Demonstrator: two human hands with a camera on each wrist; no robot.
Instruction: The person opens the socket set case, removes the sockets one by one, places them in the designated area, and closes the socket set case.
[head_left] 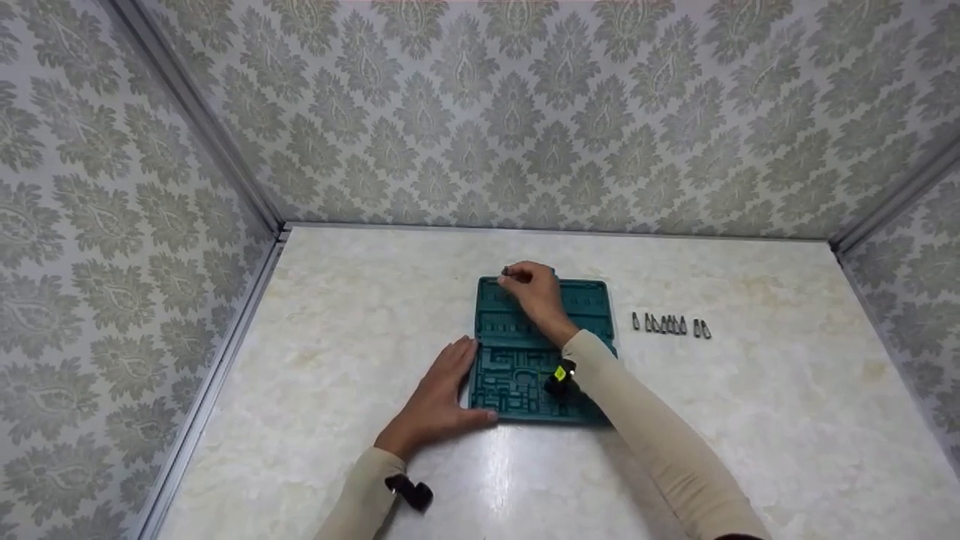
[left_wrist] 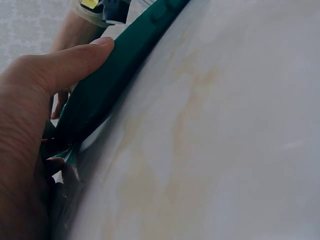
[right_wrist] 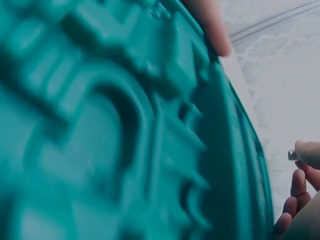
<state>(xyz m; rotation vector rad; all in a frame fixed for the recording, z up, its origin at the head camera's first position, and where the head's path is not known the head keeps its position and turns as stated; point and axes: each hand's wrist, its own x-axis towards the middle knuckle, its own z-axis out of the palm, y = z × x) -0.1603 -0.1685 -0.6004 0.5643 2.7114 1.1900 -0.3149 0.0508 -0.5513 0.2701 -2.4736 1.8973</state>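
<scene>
A green moulded plastic tool case [head_left: 517, 416] lies opened flat on the table, its near half full of shaped recesses. My right hand [head_left: 536, 292] is over the far half, near its far left corner. Thumb and fingertips pinch a small silver metal piece [right_wrist: 292, 155], perhaps a bit or socket; most of it is hidden by the fingers. With fingers extended along the left edge and thumb [left_wrist: 102, 47] on the near edge, my left hand [head_left: 442, 394] rests against the case's near left corner.
To the right of the case, several small dark metal pieces [head_left: 671, 324] lie in a loose row on the pale marbled table [head_left: 360, 300]. Patterned walls [head_left: 465, 112] stand behind and at both sides. My right forearm [head_left: 660, 427] crosses over the case's right part.
</scene>
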